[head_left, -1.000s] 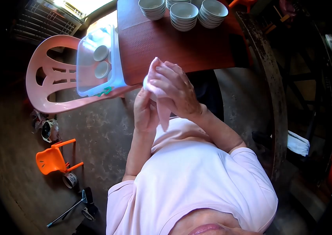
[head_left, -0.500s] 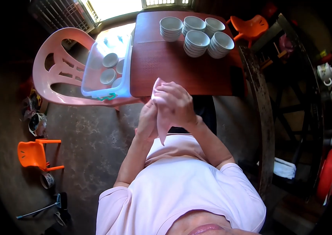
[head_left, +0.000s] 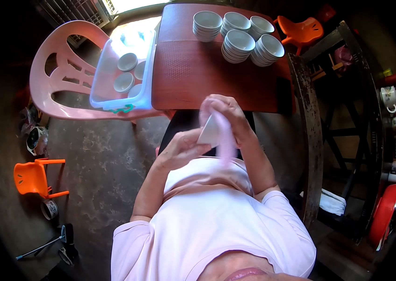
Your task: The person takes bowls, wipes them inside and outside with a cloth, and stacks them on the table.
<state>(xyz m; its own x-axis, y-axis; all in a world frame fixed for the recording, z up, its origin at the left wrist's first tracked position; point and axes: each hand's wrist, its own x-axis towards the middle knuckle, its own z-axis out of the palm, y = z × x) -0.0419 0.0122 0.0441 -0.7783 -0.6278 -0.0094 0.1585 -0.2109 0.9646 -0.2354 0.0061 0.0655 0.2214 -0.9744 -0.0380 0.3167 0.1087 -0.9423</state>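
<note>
In front of my waist, my left hand (head_left: 184,147) grips a small white bowl (head_left: 208,132) that is tilted on its side. My right hand (head_left: 233,117) is closed on a pink cloth (head_left: 227,138), which lies against the bowl and hangs down, blurred by motion. Part of the bowl is hidden behind the cloth. Several stacks of matching white bowls (head_left: 240,42) stand on the red-brown table (head_left: 184,84) beyond my hands. Left of the table, a clear plastic tub (head_left: 96,89) contains a few more white bowls (head_left: 124,82).
The tub rests on a pink plastic chair (head_left: 43,61). A worn wooden frame (head_left: 308,136) runs along the right of the table. Small orange chairs stand at the left (head_left: 32,178) and at the back right (head_left: 303,30). A red basin (head_left: 385,215) is at the far right.
My hands have moved apart, and the white bowl now shows between them. My right hand and the cloth have shifted right. The whole view has tilted slightly.
</note>
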